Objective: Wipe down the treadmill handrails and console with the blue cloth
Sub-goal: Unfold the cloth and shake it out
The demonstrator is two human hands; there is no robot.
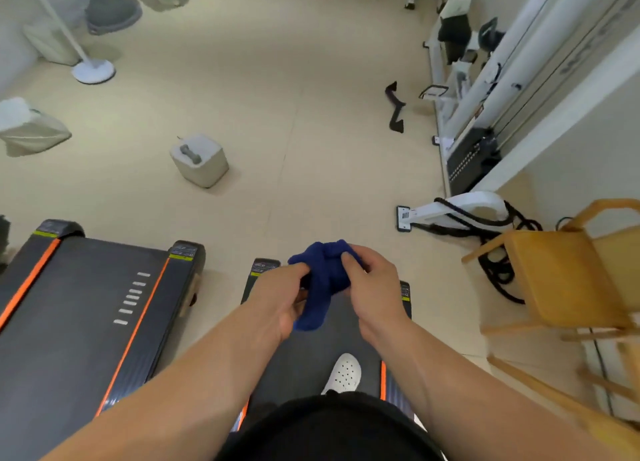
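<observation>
A dark blue cloth [322, 280] is bunched up between both hands in front of my chest. My left hand [277, 299] grips its lower left part and my right hand [372, 287] pinches its upper right part. I stand on the black belt of a treadmill [349, 339] with orange side stripes, one white shoe [344, 374] showing on the belt. No handrail or console of the treadmill is in view.
A second treadmill [86, 308] lies to the left. A wooden chair [568, 280] stands at the right, with black ropes [498, 252] and a white machine base [450, 211] beyond it. A grey box with a dumbbell [199, 159] sits on the beige floor ahead.
</observation>
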